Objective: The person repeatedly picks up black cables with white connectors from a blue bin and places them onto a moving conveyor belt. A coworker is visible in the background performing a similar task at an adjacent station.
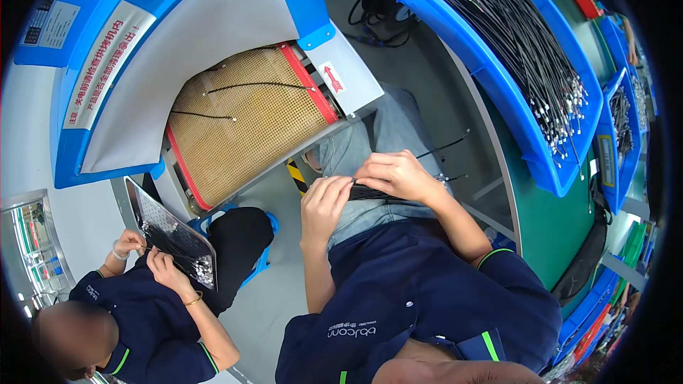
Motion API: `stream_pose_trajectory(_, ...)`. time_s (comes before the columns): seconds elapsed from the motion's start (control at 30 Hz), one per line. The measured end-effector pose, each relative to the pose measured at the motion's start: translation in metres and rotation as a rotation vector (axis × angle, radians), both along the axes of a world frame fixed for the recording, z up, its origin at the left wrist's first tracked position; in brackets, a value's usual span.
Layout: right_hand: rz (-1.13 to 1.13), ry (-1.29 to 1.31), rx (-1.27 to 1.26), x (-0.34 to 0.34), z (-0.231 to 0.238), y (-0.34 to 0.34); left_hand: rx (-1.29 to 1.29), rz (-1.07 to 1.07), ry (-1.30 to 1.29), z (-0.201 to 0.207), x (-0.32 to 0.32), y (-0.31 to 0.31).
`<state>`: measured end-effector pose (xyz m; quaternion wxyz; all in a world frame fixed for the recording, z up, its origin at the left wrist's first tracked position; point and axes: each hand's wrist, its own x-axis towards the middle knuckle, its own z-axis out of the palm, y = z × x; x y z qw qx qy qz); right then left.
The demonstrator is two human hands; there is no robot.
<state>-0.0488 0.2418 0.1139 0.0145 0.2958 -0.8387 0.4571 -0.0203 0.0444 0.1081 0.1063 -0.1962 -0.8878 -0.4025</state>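
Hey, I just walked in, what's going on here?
The person's left hand and right hand meet at the fingertips on a thin black cable, above a cable bundle over the lap. Ahead to the left, more cables lie spaced out on a mesh belt at a blue-and-white machine. On the right, a blue bin is full of cables. At left, a seated co-worker works with both hands at a tray of cables.

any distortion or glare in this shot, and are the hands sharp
In the head view, fisheye bends the blue bin and green table, corners going black; bright reflections in the head view's shiny panel, far left; left hand and right hand fairly sharp there.
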Motion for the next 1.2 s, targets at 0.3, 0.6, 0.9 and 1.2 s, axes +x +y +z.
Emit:
stream_pose_trajectory(0.3,0.065,-0.179,-0.043,-0.003,-0.002,0.015,0.001,-0.021,0.099,-0.004,-0.002,-0.005)
stream_pose_trajectory(0.6,0.051,-0.229,-0.045,-0.001,-0.001,0.019,-0.076,-0.082,0.104,0.0,-0.008,-0.006)
stream_pose_trajectory(0.9,-0.094,-0.198,0.059,-0.009,0.004,0.054,-0.091,0.076,0.016,-0.013,-0.01,-0.042)
stream_pose_trajectory(1.2,-0.095,-0.193,0.068,-0.008,0.007,0.049,0.055,0.266,-0.094,-0.019,-0.011,-0.044)
